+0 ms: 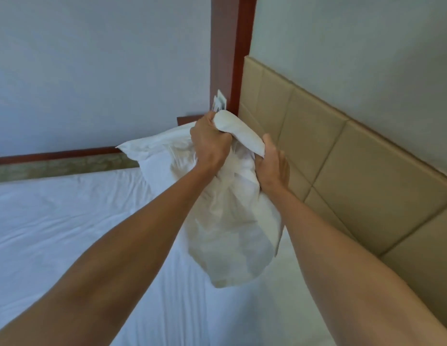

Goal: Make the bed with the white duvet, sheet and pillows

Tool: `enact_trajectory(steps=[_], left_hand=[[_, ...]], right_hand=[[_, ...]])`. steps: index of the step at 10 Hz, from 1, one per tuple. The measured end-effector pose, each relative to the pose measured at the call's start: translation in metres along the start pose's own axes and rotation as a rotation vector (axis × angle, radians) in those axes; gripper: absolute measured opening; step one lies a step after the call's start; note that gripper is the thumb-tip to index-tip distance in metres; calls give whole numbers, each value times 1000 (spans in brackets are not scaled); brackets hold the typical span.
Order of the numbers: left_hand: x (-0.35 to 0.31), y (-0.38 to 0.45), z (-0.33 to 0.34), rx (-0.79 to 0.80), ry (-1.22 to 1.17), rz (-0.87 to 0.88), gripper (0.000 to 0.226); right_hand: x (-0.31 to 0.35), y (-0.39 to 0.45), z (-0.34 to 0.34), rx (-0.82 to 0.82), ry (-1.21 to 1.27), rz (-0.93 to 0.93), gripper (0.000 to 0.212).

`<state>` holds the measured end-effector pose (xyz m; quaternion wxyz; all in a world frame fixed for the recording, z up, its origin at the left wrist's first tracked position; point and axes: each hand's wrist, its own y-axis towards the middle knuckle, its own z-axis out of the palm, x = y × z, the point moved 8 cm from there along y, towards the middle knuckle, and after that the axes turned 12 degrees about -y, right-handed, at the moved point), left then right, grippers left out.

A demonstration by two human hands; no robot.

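Above bed's head end, L hand (209,142) & R hand (271,166) both fisted tight on bunched top of pillow (232,221), hanging clear of sheet (67,221); 2nd pillow (152,151) at far corner.

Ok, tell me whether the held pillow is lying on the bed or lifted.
Lifted: both hands, left hand and right hand, grip the pillow's top; it hangs above the sheet.

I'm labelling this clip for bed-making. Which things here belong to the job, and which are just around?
Part of the job:
- held pillow, gripped by left hand and right hand
- second pillow lying by the headboard
- white sheet on the mattress

Just around:
- padded headboard
- wooden post
- wall socket
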<state>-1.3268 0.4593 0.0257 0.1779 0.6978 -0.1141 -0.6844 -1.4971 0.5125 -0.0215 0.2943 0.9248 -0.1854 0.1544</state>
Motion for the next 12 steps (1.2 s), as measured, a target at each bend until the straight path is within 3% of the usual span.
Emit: enact_trajectory(steps=[2, 3, 4, 5, 6, 7, 8, 9, 10, 12], left_hand=[[-142, -133, 8, 24, -149, 97, 20], [-190, -209, 25, 56, -247, 89, 25], [-210, -287, 38, 93, -263, 15, 34], [-194, -361, 53, 260, -188, -97, 43], [-164, -429, 77, 699, 152, -179, 61], [-111, -510, 72, 1264, 522, -441, 88], [-66, -550, 43, 1406, 658, -621, 89], [-53, -561, 29, 1400, 701, -530, 74], [-55, -564, 21, 1388, 674, -541, 58], [-94, -530, 2, 1260, 633, -363, 39]], right_hand=[[-38, -76, -177, -176, -128, -46, 31], [-76, -124, -254, -276, -214, -34, 25], [-115, -180, -314, -272, -359, -40, 20], [-161, -242, -345, -183, -406, -1, 13], [-224, -311, -336, 34, -365, 182, 10], [-276, -382, -310, 275, -368, 385, 7], [-302, -441, -285, 487, -293, 583, 19], [-304, -471, -279, 571, -229, 669, 27], [-289, -475, -284, 556, -159, 693, 26], [-218, -453, -286, 502, -13, 559, 31]])
